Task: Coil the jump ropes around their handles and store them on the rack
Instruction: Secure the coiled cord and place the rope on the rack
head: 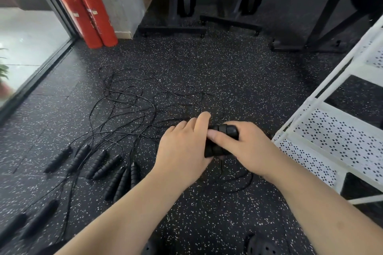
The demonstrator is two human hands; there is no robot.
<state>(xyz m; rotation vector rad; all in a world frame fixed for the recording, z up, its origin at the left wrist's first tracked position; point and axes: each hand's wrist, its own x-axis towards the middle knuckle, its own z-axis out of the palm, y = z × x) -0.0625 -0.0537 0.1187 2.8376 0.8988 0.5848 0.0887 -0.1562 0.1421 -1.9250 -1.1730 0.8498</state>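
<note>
Both hands are on one pair of handles (pixel 223 130), held side by side over the floor (pixel 207 64). Long axis runs roughly crosswise, hand to hand. Right hand (pixel 250 147) wraps the right end with its thumb laid across the ribs. Left hand (pixel 183 148) curls over the left end, and exact finger contact is hidden. The cord (pixel 132 107) trails up-left into the tangle, so I'd expect the left hand to feed the wraps. Rack (pixel 331 128) sits just right of the right hand, so that hand is nearer for stowing. Spare handles (pixel 99 163) lie well left.
</note>
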